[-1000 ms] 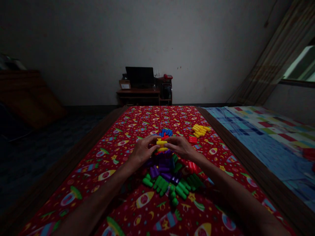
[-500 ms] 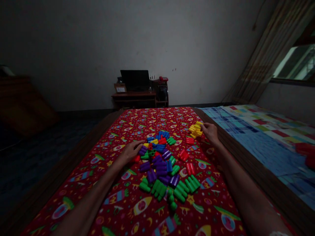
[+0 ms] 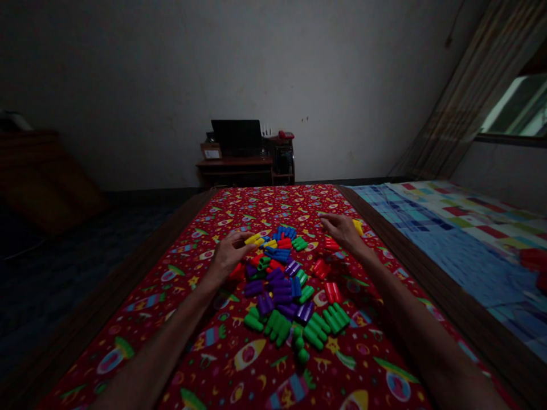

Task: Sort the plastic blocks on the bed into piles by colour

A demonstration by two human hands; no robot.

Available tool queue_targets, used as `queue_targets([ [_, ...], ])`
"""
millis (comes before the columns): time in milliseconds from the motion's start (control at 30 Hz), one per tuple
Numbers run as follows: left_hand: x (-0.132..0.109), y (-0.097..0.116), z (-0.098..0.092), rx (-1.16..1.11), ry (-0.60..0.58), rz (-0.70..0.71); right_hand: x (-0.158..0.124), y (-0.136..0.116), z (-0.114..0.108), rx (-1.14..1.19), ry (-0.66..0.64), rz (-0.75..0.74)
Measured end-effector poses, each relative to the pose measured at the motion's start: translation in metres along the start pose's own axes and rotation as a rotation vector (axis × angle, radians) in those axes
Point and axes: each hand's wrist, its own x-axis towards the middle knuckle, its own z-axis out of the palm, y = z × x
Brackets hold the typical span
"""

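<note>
A heap of plastic peg blocks (image 3: 282,285) in purple, green, blue and red lies on a red rocket-print cloth (image 3: 239,205). My left hand (image 3: 226,257) is at the heap's left edge, its fingers pinched on a yellow block (image 3: 253,239). My right hand (image 3: 342,230) hovers palm down over the yellow block pile (image 3: 358,226), which it mostly hides. Its fingers stretch loosely to the left, and whatever lies under the palm is hidden. Green blocks (image 3: 277,326) lie nearest me, and red blocks (image 3: 330,291) to the right.
A wooden frame (image 3: 384,228) borders the cloth. A blue checked mat (image 3: 448,239) lies to the right. A low desk with a dark screen (image 3: 239,145) stands at the back wall. A curtain (image 3: 465,102) and a window are at the right.
Both hands left a yellow piece held together over the heap. My right hand went out to the yellow pile and has now slid left; my left hand lifted a yellow block.
</note>
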Motion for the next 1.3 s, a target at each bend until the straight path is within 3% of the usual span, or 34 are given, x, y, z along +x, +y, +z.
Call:
queue_targets([
  [133, -0.018, 0.026, 0.021, 0.072, -0.098, 0.235, -0.027, -0.049, 0.032, 0.246, -0.233, -0.251],
  [267, -0.033, 0.039, 0.037, 0.137, -0.230, 0.378, -0.037, -0.061, 0.039, 0.151, -0.307, -0.337],
  [367, -0.025, 0.033, 0.036, 0.250, -0.188, 0.402, -0.021, -0.040, 0.027, 0.047, -0.194, -0.260],
  [467, -0.003, 0.019, 0.032, 0.426, -0.152, 0.373, 0.000, -0.005, 0.003, -0.015, 0.021, -0.061],
  [567, 0.019, 0.004, 0.032, 0.545, -0.252, 0.281, 0.010, 0.030, -0.024, -0.113, 0.222, 0.116],
  [700, 0.032, -0.008, 0.036, 0.586, -0.387, 0.157, 0.005, 0.060, -0.045, -0.280, 0.221, 0.265],
  [800, 0.030, -0.008, 0.038, 0.577, -0.420, 0.121, 0.001, 0.066, -0.049, -0.412, 0.234, 0.309],
  [967, 0.027, -0.006, 0.040, 0.620, -0.316, 0.094, 0.005, 0.045, -0.043, -0.431, 0.249, 0.168],
  [1100, 0.028, -0.006, 0.034, 0.578, -0.222, 0.077, 0.001, 0.011, -0.019, -0.246, 0.071, -0.042],
  [1200, 0.024, 0.004, 0.034, 0.523, -0.150, 0.204, -0.012, -0.014, 0.009, -0.066, -0.092, -0.184],
  [1300, 0.012, 0.024, 0.044, 0.458, -0.198, 0.364, -0.026, -0.031, 0.033, 0.069, -0.199, -0.280],
])
